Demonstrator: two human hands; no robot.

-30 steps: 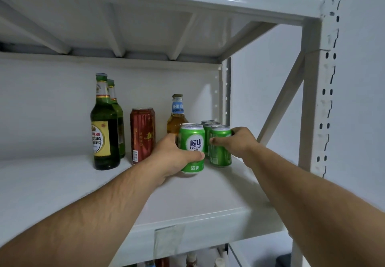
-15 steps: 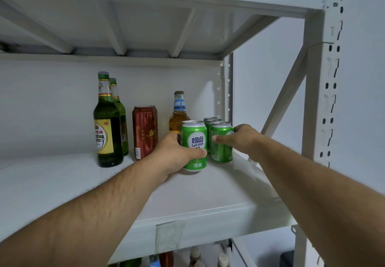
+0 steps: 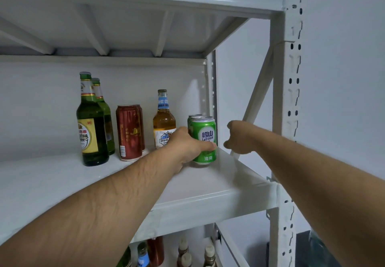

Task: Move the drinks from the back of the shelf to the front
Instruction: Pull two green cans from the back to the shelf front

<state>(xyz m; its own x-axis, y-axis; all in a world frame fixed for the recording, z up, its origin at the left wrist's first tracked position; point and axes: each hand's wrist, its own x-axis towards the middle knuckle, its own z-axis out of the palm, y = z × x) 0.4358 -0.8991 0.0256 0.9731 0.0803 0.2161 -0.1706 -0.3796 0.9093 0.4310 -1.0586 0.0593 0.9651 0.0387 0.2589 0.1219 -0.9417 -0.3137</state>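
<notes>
On the white shelf (image 3: 208, 185) stands a green can (image 3: 205, 137) near the right side, and my left hand (image 3: 185, 147) is wrapped around its lower part. More green cans (image 3: 193, 117) stand directly behind it, mostly hidden. My right hand (image 3: 237, 139) hovers just right of the can, past the shelf's side edge, thumb and fingers curved apart and holding nothing. Further back, from right to left, stand an amber bottle (image 3: 164, 120), two tall red cans (image 3: 129, 133) and two green bottles (image 3: 91, 120).
A white upright post (image 3: 289, 99) and a diagonal brace (image 3: 258, 91) close off the right side. The shelf above hangs low overhead. Several bottles (image 3: 183, 254) stand on the shelf below. The front left of the shelf is bare.
My right hand has let go of the second green can and drawn off to the right. My left hand still holds its can, now in line in front of the other green cans.
</notes>
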